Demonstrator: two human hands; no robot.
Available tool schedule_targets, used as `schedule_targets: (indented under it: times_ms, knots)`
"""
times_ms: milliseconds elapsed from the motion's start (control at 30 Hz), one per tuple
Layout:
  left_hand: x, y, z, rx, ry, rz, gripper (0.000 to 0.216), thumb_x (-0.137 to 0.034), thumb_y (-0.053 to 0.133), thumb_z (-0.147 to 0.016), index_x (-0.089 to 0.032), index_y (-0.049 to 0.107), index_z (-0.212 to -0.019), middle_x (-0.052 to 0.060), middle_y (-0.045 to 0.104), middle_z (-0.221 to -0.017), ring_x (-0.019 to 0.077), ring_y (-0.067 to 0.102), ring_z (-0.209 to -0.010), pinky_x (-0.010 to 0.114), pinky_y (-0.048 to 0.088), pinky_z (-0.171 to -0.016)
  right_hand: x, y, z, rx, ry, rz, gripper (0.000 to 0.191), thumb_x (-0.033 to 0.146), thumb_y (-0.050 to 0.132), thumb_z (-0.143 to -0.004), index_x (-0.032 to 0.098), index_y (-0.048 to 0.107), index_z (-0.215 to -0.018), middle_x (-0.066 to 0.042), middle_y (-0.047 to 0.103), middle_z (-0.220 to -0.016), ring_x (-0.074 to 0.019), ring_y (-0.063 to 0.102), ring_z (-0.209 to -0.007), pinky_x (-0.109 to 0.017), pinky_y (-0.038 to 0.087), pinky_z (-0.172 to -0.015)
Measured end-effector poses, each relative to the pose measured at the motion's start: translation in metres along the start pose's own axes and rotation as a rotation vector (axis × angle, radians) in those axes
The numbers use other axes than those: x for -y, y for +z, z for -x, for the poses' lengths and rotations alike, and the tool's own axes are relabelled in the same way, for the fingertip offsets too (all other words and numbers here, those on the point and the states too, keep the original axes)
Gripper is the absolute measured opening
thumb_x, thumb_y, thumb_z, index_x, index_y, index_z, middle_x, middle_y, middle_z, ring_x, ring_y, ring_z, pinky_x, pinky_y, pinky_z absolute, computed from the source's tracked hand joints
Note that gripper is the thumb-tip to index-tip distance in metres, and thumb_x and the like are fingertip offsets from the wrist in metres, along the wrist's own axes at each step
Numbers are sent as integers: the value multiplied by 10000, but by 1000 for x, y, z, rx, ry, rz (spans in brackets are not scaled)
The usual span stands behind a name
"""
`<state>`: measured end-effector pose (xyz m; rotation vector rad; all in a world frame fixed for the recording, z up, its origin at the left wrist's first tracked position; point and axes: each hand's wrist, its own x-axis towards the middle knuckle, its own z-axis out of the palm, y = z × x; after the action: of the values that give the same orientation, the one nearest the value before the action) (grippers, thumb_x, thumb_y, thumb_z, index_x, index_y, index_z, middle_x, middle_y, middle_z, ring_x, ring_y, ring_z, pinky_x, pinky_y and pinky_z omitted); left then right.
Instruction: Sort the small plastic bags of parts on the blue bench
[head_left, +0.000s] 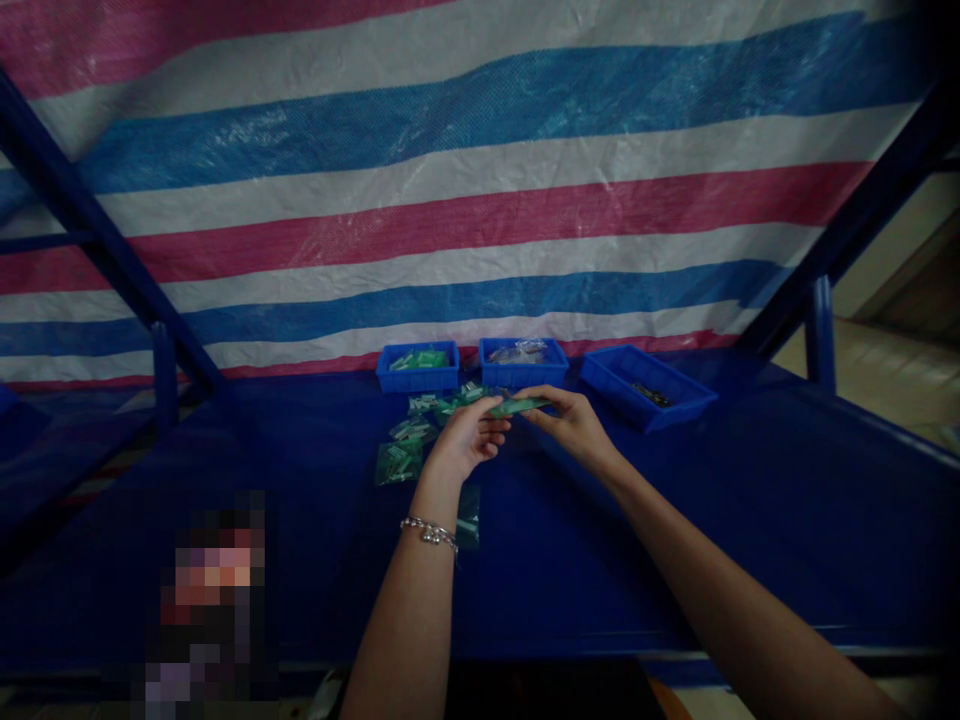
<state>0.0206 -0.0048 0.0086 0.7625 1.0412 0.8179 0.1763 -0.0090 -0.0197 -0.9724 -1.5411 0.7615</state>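
Both my hands hold one small clear bag of green parts (pixel 517 406) between them, a little above the blue table (pixel 300 560). My left hand (pixel 466 438), with a bracelet at the wrist, pinches its left end. My right hand (pixel 571 420) pinches its right end. Several more such green bags (pixel 405 450) lie scattered on the table just left of and behind my hands, and one bag (pixel 469 520) lies beside my left wrist.
Three blue trays stand at the back: the left tray (pixel 417 368) holds green bags, the middle tray (pixel 523 363) clear bags, the right tray (pixel 646 386) a few dark parts. A striped tarp (pixel 480 180) hangs behind. Blue frame posts (pixel 821 330) flank the table.
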Motion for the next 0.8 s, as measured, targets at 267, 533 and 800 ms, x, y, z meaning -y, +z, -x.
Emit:
schedule_targets:
  times_ms: [267,533,800]
  knots:
    - [3,0,0,11,102,25,63,-179,572,-659,-142,535,-694,-14,529,-528,63,472,-424,177,263,-388,0,0,0,38,-20,-69,262,143,590,-632,228,674,-864,-33,656,-916,-201,577,-884,-338,406,-813]
    - [7,0,-7,21,263,16,147,-227,633,-596,-135,528,-644,-23,510,-549,64,473,-480,184,294,-432,7,0,0,-57,181,-238,422,260,606,-654,239,557,-1072,-4,612,-791,-124,543,-596,-231,364,-483]
    - [10,-1,-10,-98,352,-193,147,-278,600,-625,-146,546,-657,-19,503,-581,83,485,-543,196,322,-476,7,0,2,22,450,-374,412,527,557,-715,183,589,-940,-14,575,-698,-109,534,-525,-227,348,-456]
